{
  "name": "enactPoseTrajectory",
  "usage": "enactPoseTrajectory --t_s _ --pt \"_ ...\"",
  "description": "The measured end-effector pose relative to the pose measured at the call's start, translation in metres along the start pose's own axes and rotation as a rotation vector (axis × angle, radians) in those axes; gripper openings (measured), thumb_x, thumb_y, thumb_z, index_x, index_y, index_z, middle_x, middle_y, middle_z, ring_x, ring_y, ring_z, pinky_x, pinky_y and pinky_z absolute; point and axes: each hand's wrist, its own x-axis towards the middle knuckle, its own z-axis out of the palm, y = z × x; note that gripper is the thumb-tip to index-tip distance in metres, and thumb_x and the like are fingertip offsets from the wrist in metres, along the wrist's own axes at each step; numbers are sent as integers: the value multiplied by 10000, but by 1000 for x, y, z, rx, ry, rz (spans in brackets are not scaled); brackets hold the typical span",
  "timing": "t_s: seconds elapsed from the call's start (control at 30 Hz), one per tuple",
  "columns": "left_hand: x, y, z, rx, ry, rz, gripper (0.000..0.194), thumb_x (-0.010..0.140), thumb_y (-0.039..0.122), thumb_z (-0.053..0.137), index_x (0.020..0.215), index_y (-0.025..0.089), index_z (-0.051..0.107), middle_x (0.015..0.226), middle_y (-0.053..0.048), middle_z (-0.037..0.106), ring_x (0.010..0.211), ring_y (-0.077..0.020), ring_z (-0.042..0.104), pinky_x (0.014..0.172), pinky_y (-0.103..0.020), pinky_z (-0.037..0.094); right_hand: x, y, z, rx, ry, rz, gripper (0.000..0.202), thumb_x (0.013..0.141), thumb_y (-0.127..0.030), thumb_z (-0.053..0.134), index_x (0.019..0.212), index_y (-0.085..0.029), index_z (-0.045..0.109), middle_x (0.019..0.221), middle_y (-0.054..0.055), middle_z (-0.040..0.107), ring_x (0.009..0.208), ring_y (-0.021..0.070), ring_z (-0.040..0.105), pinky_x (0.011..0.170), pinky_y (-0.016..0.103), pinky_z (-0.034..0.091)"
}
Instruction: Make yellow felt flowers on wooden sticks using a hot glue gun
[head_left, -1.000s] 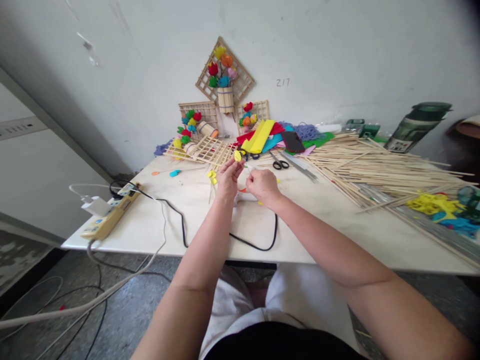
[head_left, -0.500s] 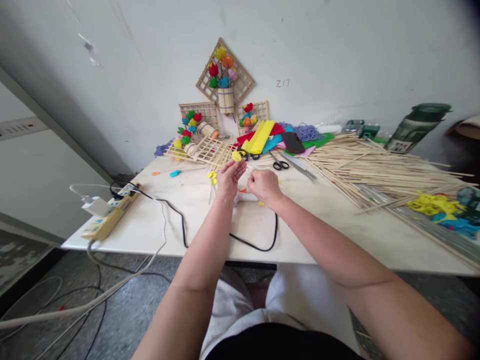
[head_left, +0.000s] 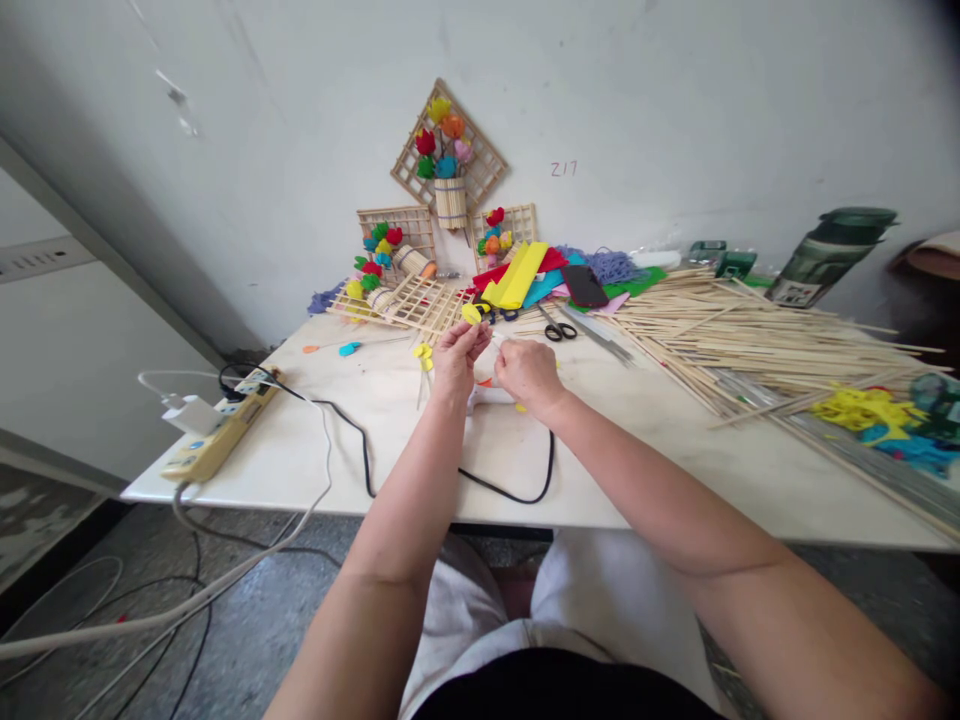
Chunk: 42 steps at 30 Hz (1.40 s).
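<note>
My left hand (head_left: 459, 355) is closed, its fingertips pinching a small yellow paper flower piece (head_left: 471, 313) that stands above them. Close beside it, my right hand (head_left: 529, 368) is curled into a fist; a thin pale bit shows between the two hands, too small to name. Under my right hand lies a white tool (head_left: 491, 396) with an orange part, mostly hidden; a black cord (head_left: 517, 497) loops near it. Left of my left wrist, yellow flower pieces (head_left: 424, 354) on thin stems rest on the table.
Stick lattices with paper flowers (head_left: 450, 150) stand against the wall. Behind my hands are yellow crepe paper (head_left: 517, 275), a phone (head_left: 585, 286) and scissors (head_left: 559, 330). Wooden sticks (head_left: 750, 330) and a green bottle (head_left: 832, 255) lie right, a power strip (head_left: 217, 440) left.
Both hands keep nearly the same place and grip. The left fingers have closed up slightly round the yellow flower piece, and the whole view has shifted a touch.
</note>
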Motion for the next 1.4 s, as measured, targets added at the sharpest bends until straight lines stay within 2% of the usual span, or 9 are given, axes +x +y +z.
enactPoseTrajectory --t_s 0.33,0.6,0.77,0.97,1.1,1.27,1.4 --pt "-2 0 3 -30 -9 14 188 564 157 804 695 151 669 681 -13 708 655 -106 668 736 -234 527 -2 -2 -1 -9 -38 -43 313 860 -160 402 982 -103 684 965 155 708 863 263 664 699 316 441" --pt "0 0 0 -37 -15 -5 137 619 122 775 702 137 667 690 -17 699 668 -103 664 773 -242 524 -1 -2 0 4 -51 -37 311 868 -170 403 974 -102 686 961 164 710 859 269 665 697 328 438" --pt "4 -1 -4 -71 29 -25 129 653 88 742 715 144 644 711 -23 704 689 -114 676 798 -259 524 -1 -1 -1 62 6 -72 328 900 -253 403 972 -95 681 951 164 709 881 271 661 721 325 433" --pt "5 0 -6 -87 32 -23 137 660 70 728 719 150 633 715 -15 707 684 -106 676 789 -243 525 6 8 -2 158 50 -119 298 905 -162 386 982 -90 664 937 152 707 881 242 652 748 300 418" --pt "4 0 -5 -88 29 -33 154 657 76 733 731 158 627 715 -6 706 689 -102 676 806 -246 524 11 15 1 333 88 -54 234 885 -180 482 1033 -110 649 904 119 720 837 215 652 744 278 422" --pt "2 2 -3 -78 13 -50 147 659 79 733 730 156 630 716 -5 705 695 -101 674 830 -255 517 11 18 1 450 93 7 135 840 -211 564 792 -155 677 709 56 696 684 176 618 686 258 415" --pt "1 2 -1 -64 16 -48 140 660 82 736 718 155 632 706 -1 700 697 -101 672 848 -260 510 10 17 -1 448 81 56 142 804 -224 606 697 -164 676 669 40 683 660 162 597 669 252 401"
